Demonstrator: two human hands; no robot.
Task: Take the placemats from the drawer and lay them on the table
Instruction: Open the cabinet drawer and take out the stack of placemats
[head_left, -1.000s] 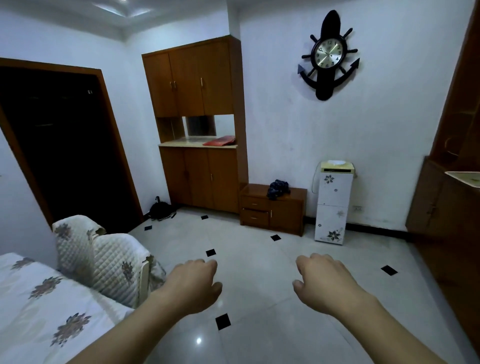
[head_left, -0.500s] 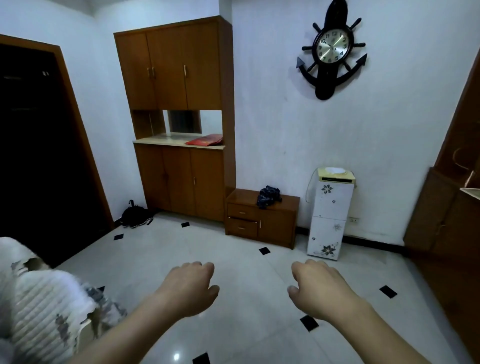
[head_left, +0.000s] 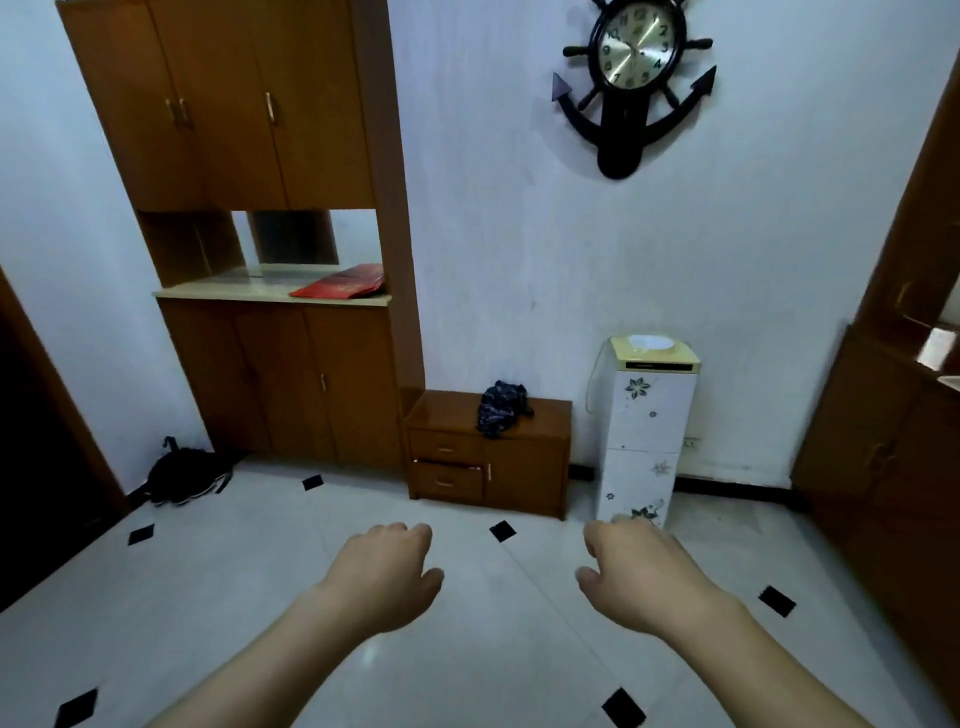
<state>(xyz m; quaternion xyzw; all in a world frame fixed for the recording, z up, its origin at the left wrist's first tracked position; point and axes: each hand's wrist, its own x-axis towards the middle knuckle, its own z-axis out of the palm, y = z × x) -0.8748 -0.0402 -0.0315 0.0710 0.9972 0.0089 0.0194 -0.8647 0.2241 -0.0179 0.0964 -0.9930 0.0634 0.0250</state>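
Note:
My left hand (head_left: 387, 574) and my right hand (head_left: 636, 571) hang in front of me over the tiled floor, fingers loosely curled, holding nothing. Straight ahead against the far wall stands a low wooden cabinet (head_left: 524, 467) with two small drawers (head_left: 447, 465) on its left side, both closed, and a door on its right. No placemats are visible. The table is out of view.
A dark cloth bundle (head_left: 501, 408) lies on the low cabinet. A tall wooden cupboard (head_left: 270, 322) with a red item (head_left: 340, 283) on its counter stands at the left, a white floral dispenser (head_left: 647, 431) at the right. A black bag (head_left: 184, 475) sits on the floor.
The view has moved forward and turned toward the low cabinet; the covered table and chair at the left have dropped out of view. Both hands stay held out, empty.

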